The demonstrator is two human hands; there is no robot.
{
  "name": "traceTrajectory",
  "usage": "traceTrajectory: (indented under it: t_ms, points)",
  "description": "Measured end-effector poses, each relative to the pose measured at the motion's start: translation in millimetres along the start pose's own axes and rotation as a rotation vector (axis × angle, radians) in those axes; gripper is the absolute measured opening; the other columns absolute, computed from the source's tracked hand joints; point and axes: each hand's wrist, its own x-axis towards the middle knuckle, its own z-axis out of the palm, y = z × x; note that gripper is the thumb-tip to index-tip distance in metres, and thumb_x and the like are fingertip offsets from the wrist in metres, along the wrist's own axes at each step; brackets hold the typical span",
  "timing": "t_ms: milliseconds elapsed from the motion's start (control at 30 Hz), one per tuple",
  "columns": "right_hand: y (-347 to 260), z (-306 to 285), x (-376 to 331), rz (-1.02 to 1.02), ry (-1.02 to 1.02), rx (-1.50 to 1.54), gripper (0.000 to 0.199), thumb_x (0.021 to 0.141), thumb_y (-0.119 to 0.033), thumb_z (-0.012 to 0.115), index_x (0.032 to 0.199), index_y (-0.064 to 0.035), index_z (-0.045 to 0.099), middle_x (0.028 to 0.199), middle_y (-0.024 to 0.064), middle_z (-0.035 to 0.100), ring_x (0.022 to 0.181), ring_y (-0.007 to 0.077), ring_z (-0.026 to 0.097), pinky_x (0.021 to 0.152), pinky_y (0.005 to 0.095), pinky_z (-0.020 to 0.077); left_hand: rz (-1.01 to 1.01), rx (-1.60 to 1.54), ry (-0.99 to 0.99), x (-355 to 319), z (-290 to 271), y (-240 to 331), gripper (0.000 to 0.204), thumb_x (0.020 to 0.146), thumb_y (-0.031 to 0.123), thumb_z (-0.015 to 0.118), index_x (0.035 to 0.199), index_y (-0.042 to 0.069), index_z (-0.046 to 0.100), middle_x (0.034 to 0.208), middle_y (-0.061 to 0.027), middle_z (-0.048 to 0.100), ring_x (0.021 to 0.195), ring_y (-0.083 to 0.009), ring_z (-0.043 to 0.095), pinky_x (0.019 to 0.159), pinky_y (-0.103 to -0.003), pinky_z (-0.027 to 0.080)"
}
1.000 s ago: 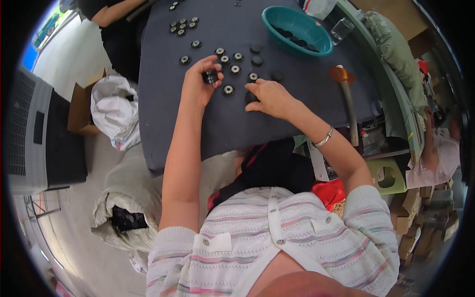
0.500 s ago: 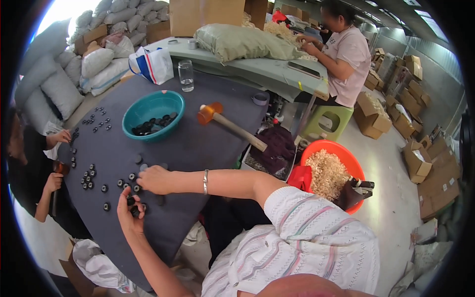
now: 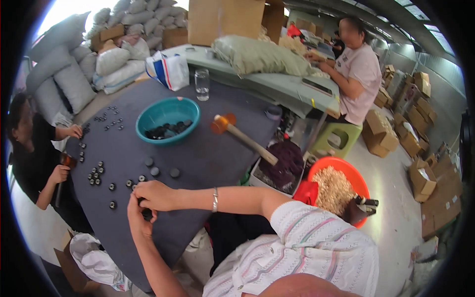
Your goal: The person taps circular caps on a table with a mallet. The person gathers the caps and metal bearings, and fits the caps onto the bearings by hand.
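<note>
Over the near part of the dark-covered table, my left hand (image 3: 140,219) curls around black round pieces (image 3: 147,214), partly hidden by its fingers. My right hand (image 3: 156,194), closed and palm down, meets the left fingertips; whatever it pinches is hidden. Just beyond my hands lie small black pieces with pale centres (image 3: 142,178), with more in a loose cluster (image 3: 95,175) to the left. Several plain dark discs (image 3: 174,173) rest flat beyond my right hand. Farther off stands a teal bowl (image 3: 168,140) holding many dark discs (image 3: 170,129).
A mallet (image 3: 252,147) with an amber head lies right of the bowl. Behind are a glass (image 3: 202,86) and a white bag (image 3: 170,72). A co-worker (image 3: 37,163) at left grips a mallet; another (image 3: 354,74) works at the green table. An orange tub (image 3: 363,185) sits right.
My right hand has moved from the pieces on the table to my left hand, and they now touch. The whole view has shifted slightly. The person at the green table has raised their head.
</note>
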Motion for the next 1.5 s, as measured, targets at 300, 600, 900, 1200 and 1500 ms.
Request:
traceTrajectory:
  t_ms: [300,600,900,1200,1500]
  points:
    - [22,-69,-88,-0.203,-0.127,-0.822,0.007,0.078,-0.016,0.061,0.081,-0.01,0.057,0.08,0.0079,0.059,0.077,0.0268,0.064,0.059,0.0386,0.0541,0.108,-0.079,0.092,4,-20,4,0.052,0.102,0.042,0.05,0.13,-0.001,0.057,0.066,-0.0026,0.051,0.052,-0.0127,0.048,0.041,-0.024,0.032]
    - [24,-75,-102,-0.014,-0.481,-0.725,0.028,0.085,-0.014,0.067,0.111,-0.005,0.067,0.101,0.0143,0.064,0.093,0.0306,0.064,0.082,0.0387,0.0528,0.051,-0.222,0.045,6,-33,3,0.044,0.102,0.036,0.049,0.122,-0.003,0.058,0.075,-0.008,0.061,0.064,-0.0193,0.058,0.051,-0.028,0.037]
    - [44,-44,-12,0.075,-0.433,-0.607,0.023,0.088,-0.015,0.067,0.107,-0.0015,0.064,0.103,0.0174,0.064,0.098,0.035,0.065,0.085,0.043,0.0525,0.033,-0.34,0.133,3,-31,9,0.04,0.1,0.034,0.051,0.113,0.0,0.065,0.079,-0.0073,0.065,0.07,-0.0216,0.06,0.063,-0.032,0.043]
    - [53,-30,4,-0.003,-0.596,-0.816,0.013,0.087,-0.015,0.067,0.093,-0.003,0.067,0.095,0.0159,0.067,0.092,0.0327,0.067,0.081,0.0428,0.0543,0.047,-0.335,0.12,6,-33,9,0.039,0.101,0.034,0.05,0.112,0.0,0.065,0.078,-0.0073,0.065,0.07,-0.0219,0.059,0.062,-0.033,0.042]
    - [50,-26,19,-0.037,-0.677,-0.793,0.006,0.082,-0.011,0.07,0.082,-0.0045,0.069,0.085,0.0148,0.069,0.088,0.0325,0.068,0.077,0.0425,0.0553,0.035,-0.334,0.162,9,-34,9,0.04,0.101,0.033,0.05,0.113,-0.001,0.065,0.079,-0.0085,0.064,0.071,-0.0226,0.059,0.063,-0.033,0.042]
